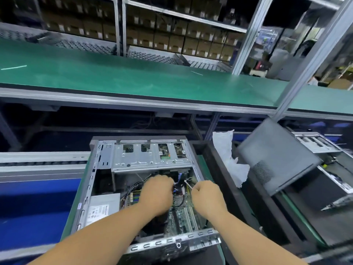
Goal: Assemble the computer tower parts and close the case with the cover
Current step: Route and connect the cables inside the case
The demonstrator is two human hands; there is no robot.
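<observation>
While both my arms reach down into it, the open computer case [89, 188] lies on its side right below me, its bare metal frame around everything inside. Nearest me, along its lower rim, runs a slotted steel rail. Within the case, the green motherboard [183, 217] covers the floor, with pale expansion slots showing between my wrists. To the left sits the grey power supply [104, 207] with a white label, tucked against the left wall. Farther in, the silver drive cage [150, 157] spans the case, with cut-out windows across its top.

My left hand [155, 194] is curled over a bundle of dark cables [176, 185] in the middle of the case; the fingers are folded under and hidden from me, so I cannot tell exactly what they grip. My right hand [207, 196] is closed into a loose fist just beside it, pinching a thin white cable tie [188, 185] whose end sticks out toward the cables. Both hands hover above the motherboard, just short of the drive cage, close together but apart.

To the right, well apart from my hands, the dark grey cover [275, 155] leans tilted, its mesh vent patch facing me. Crumpled white packing wrap [229, 159] lies between it and the case. Behind the cover sits a second case [315, 144], partly hidden. Beyond all this stretches the green conveyor belt [133, 77], and farther back shelves of brown cartons [172, 41].
</observation>
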